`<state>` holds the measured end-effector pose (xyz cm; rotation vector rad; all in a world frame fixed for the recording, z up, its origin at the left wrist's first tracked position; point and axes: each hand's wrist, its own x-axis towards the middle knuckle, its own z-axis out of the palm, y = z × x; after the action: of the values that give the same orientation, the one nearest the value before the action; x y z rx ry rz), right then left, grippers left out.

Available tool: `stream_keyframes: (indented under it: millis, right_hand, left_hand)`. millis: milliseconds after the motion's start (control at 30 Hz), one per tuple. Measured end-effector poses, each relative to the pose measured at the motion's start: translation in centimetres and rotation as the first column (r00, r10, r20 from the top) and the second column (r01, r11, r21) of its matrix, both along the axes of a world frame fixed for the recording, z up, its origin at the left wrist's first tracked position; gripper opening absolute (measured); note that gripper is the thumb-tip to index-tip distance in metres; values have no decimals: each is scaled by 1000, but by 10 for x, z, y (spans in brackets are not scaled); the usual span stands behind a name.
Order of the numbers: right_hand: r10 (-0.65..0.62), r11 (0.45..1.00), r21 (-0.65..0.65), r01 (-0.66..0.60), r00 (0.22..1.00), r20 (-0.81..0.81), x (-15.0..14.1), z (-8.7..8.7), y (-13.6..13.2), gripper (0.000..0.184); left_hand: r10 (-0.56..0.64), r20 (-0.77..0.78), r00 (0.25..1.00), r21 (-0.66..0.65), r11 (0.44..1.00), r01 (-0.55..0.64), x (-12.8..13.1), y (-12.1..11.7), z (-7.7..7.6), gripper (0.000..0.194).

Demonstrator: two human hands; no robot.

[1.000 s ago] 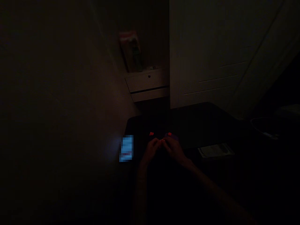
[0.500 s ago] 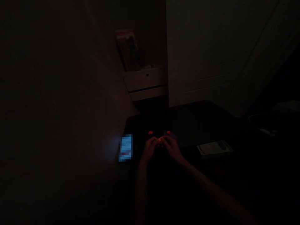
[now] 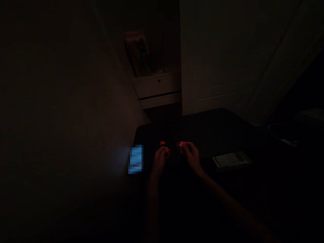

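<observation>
The room is very dark. My left hand [image 3: 161, 158] and my right hand [image 3: 191, 156] hover over a dark table [image 3: 215, 128], a short gap between them. Both have their fingers curled. A small red piece [image 3: 167, 152] shows at my left fingertips and a small pinkish piece [image 3: 181, 144] at my right fingertips. Another small red thing [image 3: 162, 143] lies on the table just beyond my left hand. What the pieces are I cannot make out.
A lit phone screen [image 3: 136, 159] glows at the table's left edge. A pale booklet [image 3: 231, 159] lies to the right. A pale drawer unit [image 3: 158, 90] with a packet [image 3: 138, 52] on top stands against the wall; a white door [image 3: 240, 57] is beside it.
My hands were touching at the fingertips over one red piece; now they have drawn apart, the left going left and the right going right. The view has barely shifted.
</observation>
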<state>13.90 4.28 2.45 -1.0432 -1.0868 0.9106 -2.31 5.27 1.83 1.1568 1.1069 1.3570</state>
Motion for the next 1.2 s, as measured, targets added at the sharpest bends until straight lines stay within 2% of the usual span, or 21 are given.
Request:
stream_keyframes:
  millis: [67,133,233,333,433,533,667,767,867,933,1000,1200]
  right_hand:
    - [-64,998,-5,65,996,59,18,2,5,41]
    - [-97,995,38,91,971,217,40,2,12,42]
    - [-250,968,135,211,842,477,72,-3,24,45]
    - [-292,952,124,279,718,632,92,-12,34,46]
    - [-300,944,114,309,664,685,97,-18,38,40]
    - [-360,916,130,380,635,684,93,-19,38,37]
    - [-431,890,186,415,640,636,83,-15,30,35]
    - [-415,910,259,324,683,601,65,-8,16,29]
    - [-235,960,271,74,737,634,39,-3,2,24]
    - [-115,950,291,-114,738,665,22,-2,-4,25]
    - [-59,928,303,-216,720,691,9,-3,-5,25]
    - [87,919,258,-299,791,606,1,-8,3,20]
  left_hand:
    - [5,-36,999,26,1000,-4,0,0,1,30]
    - [9,-103,995,51,999,-4,0,0,2,33]
    - [18,-124,992,59,998,-11,-1,0,1,36]
    - [10,-113,994,35,999,-6,-2,0,-1,37]
    - [13,-118,993,11,1000,-12,-3,0,0,34]
    - [11,-107,994,-27,1000,-14,-3,-3,4,33]
    - [-11,-83,997,-97,995,3,-2,-6,7,39]
    - [-27,-50,998,-116,993,21,-2,-6,6,44]
    - [-28,-23,999,-106,994,25,-2,-5,4,47]
    - [-33,-21,999,-90,996,31,-3,-4,3,46]
    - [-39,-24,999,-60,997,38,-4,-4,3,44]
    - [-30,-16,999,13,999,31,-2,-3,2,45]
